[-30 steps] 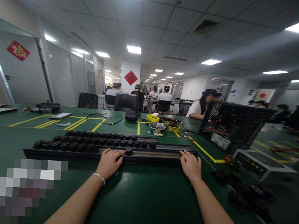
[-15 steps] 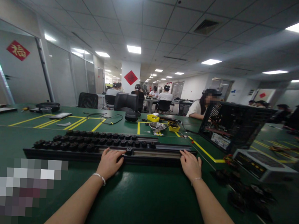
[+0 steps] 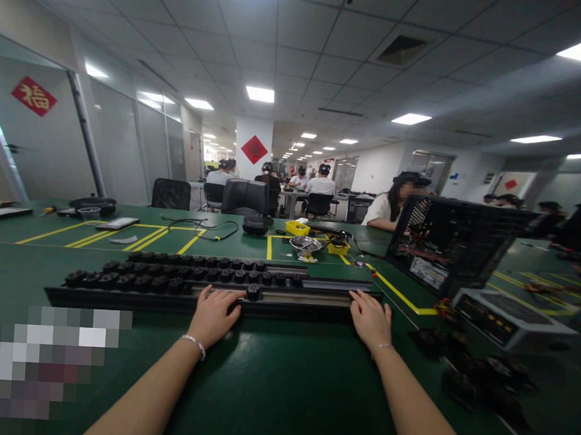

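Observation:
Three long black rails [image 3: 305, 312] lie side by side across the green table, with rows of small black blocky modules [image 3: 141, 281] seated along them. My left hand [image 3: 215, 312] rests on the front rail, fingers stretched out. Its index fingertip is at the side of a lone black module [image 3: 253, 293] in the rail's channel; whether it touches is too fine to tell. Flat over the right end of the same rail lies my right hand [image 3: 370, 318], fingers extended and holding nothing. Between the lone module and my right hand, the pale channel shows.
To the right stand an opened computer case [image 3: 445, 245] and a grey power supply unit [image 3: 513, 320]. Several loose black parts [image 3: 486, 377] lie nearer. Behind the rails are a metal bowl [image 3: 305, 245], yellow trays [image 3: 297, 228] and a cable [image 3: 202, 224]. A co-worker [image 3: 386, 209] sits beyond the case.
The lone module has shifted very slightly to the right along the front rail, with my left fingertips beside it. My right hand stays in place.

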Action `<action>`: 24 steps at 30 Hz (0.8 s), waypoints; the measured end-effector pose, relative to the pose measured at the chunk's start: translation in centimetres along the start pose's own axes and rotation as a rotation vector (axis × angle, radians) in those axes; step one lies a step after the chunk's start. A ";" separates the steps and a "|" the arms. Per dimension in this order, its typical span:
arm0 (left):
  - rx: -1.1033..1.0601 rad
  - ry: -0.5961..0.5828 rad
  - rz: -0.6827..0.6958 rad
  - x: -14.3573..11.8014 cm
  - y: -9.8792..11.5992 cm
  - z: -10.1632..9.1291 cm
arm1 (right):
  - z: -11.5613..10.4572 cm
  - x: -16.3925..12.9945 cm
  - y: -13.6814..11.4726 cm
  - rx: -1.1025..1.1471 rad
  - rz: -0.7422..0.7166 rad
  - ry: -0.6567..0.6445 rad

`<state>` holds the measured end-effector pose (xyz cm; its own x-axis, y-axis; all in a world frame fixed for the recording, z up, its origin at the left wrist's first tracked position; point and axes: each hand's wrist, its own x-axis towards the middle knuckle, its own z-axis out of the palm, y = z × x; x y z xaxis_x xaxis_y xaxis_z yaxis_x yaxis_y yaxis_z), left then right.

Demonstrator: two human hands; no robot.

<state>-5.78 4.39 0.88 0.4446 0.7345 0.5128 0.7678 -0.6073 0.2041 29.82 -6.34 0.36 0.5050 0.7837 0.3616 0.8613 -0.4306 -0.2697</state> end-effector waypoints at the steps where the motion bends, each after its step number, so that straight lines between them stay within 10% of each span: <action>1: 0.003 0.002 0.003 0.0 0.0 0.0 | 0.0 0.0 0.0 -0.002 -0.001 0.004; 13: 0.016 -0.014 0.059 -0.2 1.5 0.8 | -0.3 -0.7 -1.7 -0.009 -0.118 0.111; 20: 0.004 0.005 0.075 -0.4 1.7 0.8 | 0.4 -4.9 -11.5 0.142 -0.581 -0.033; 24: -0.003 0.014 0.082 -0.4 1.8 0.8 | 1.7 -6.6 -16.6 0.177 -0.596 -0.037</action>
<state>-4.17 3.27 0.34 0.4993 0.6780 0.5394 0.7279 -0.6660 0.1632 12.06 -3.63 0.94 -0.0652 0.8827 0.4654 0.9707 0.1641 -0.1754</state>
